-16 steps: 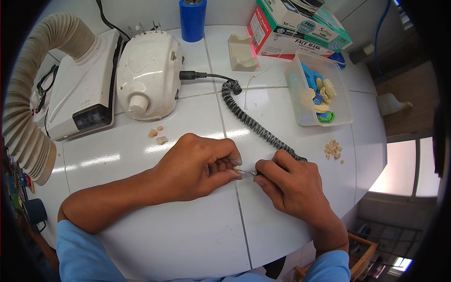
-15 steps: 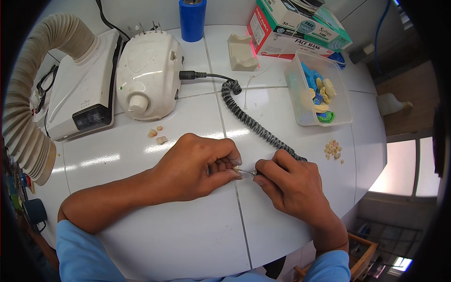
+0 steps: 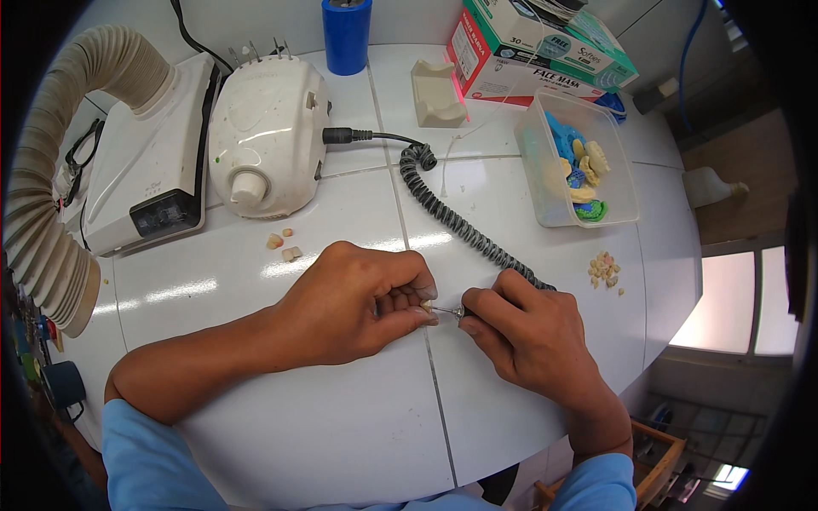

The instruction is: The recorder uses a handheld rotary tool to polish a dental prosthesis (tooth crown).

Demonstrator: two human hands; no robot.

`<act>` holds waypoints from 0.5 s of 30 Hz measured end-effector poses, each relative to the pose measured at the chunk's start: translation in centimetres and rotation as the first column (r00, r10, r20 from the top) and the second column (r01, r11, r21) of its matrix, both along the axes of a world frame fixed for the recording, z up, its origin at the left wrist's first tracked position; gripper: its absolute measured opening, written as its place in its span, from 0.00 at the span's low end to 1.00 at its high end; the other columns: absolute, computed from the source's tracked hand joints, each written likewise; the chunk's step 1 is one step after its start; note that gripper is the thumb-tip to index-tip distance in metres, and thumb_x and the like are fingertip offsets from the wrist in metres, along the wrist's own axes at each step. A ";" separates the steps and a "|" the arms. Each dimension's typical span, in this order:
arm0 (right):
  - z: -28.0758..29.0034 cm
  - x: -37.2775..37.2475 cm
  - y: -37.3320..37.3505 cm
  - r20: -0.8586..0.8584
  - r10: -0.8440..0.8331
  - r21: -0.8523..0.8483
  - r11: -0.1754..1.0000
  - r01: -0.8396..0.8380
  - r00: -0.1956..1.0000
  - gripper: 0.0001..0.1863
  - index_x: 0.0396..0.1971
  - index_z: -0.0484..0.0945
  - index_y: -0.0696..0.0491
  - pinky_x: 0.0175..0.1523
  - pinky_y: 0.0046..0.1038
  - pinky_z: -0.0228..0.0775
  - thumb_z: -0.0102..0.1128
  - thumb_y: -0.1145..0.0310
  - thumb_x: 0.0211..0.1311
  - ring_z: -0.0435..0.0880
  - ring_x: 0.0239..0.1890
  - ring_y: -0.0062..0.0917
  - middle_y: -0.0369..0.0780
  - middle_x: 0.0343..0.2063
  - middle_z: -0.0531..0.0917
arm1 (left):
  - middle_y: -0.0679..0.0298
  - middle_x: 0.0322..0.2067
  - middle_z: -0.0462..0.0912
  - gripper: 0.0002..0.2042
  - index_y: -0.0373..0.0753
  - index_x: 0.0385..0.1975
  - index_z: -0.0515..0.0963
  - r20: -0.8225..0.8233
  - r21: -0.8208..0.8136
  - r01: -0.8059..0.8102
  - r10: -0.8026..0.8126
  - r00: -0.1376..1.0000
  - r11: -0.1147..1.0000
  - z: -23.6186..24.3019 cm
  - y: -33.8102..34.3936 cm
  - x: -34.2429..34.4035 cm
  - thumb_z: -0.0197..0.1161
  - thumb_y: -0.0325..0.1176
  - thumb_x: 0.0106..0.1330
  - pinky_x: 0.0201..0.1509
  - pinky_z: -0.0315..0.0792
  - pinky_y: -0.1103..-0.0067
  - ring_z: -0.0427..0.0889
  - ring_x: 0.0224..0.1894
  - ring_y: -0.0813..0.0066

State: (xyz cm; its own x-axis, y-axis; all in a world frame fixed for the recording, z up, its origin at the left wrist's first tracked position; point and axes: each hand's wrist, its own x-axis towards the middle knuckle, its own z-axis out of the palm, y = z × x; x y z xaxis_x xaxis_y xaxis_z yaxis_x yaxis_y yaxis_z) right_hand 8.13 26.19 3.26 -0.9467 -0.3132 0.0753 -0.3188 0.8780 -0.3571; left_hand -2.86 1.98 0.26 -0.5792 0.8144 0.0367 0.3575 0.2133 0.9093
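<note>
Between the fingertips of my left hand (image 3: 362, 298) a small cream dental crown (image 3: 427, 305) is pinched, mostly hidden by the fingers. My right hand (image 3: 537, 332) is closed around a rotary handpiece (image 3: 460, 312), whose body is largely covered by the fingers. Its thin metal bur (image 3: 445, 310) points left and reaches the crown; whether it touches cannot be made out. From the handpiece a coiled grey cord (image 3: 460, 223) runs back to a white motor control unit (image 3: 268, 136). Several loose tooth-coloured crowns (image 3: 604, 269) lie beyond my right hand, and a few more pieces (image 3: 291, 254) beyond my left.
At the left stands a white dust extractor (image 3: 162, 170) with a ribbed hose (image 3: 51, 187). A clear plastic tub (image 3: 626, 192) holds yellow and blue moulded pieces. Toward the back are a blue cylinder (image 3: 347, 38), a beige handpiece rest (image 3: 436, 95) and stacked mask boxes (image 3: 511, 72).
Hardly anything differs. Both hands keep their places, with the bur still at the crown; the whole view has shifted very slightly.
</note>
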 end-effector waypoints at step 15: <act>0.1 -0.1 -0.1 0.005 0.009 0.013 1.000 -0.009 1.000 0.09 0.42 0.84 0.44 0.25 0.33 0.72 0.74 0.58 0.72 0.77 0.19 0.26 0.34 0.29 0.74 | 0.63 0.28 0.89 0.09 0.34 0.37 0.86 -0.022 0.011 0.006 -0.005 1.000 1.000 -0.3 -0.2 0.1 0.81 0.27 0.64 0.31 0.81 0.79 0.89 0.29 0.77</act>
